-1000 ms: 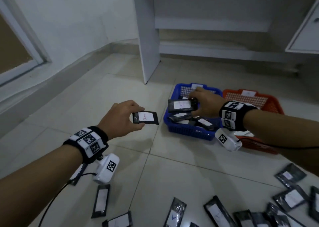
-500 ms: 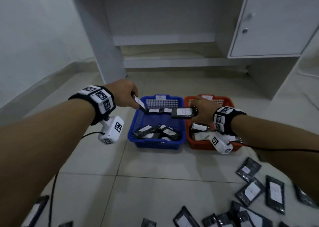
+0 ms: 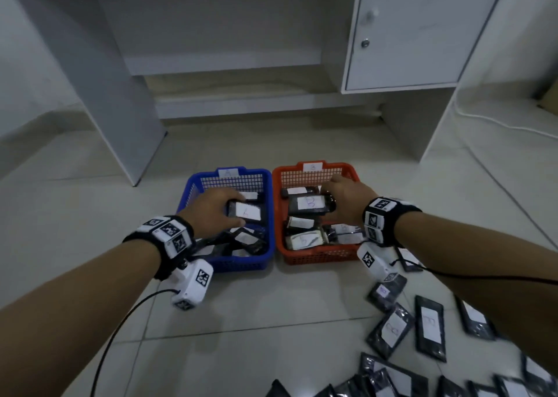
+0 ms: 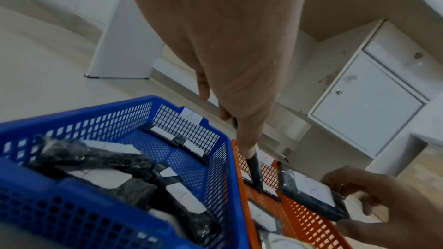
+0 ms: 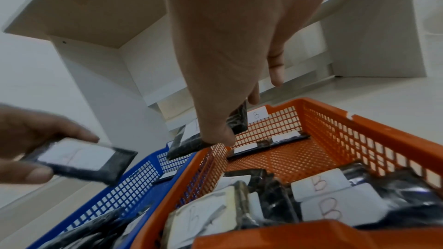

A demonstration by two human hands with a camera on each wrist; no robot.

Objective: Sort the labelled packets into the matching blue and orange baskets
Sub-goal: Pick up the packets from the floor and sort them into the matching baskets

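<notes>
A blue basket (image 3: 241, 265) tagged A and an orange basket (image 3: 317, 256) tagged B stand side by side on the floor, each holding several black packets with white labels. My left hand (image 3: 234, 211) pinches a packet labelled A (image 3: 247, 211) low over the blue basket. My right hand (image 3: 330, 202) pinches a packet labelled B (image 3: 309, 203) over the orange basket. In the right wrist view the B packet (image 5: 189, 145) sits under my thumb above the orange basket's rim (image 5: 383, 135). The left wrist view shows the A packet (image 4: 254, 171) edge-on.
Several loose packets (image 3: 428, 327) lie on the tiled floor at the lower right. Behind the baskets stands a white desk with a leg panel (image 3: 120, 95) and a cabinet door (image 3: 407, 34). A white cable (image 3: 498, 125) runs along the right wall.
My left hand has carried the A packet rightward from beside the blue basket to low over it. My right hand has moved the B packet from above the blue basket to the orange one.
</notes>
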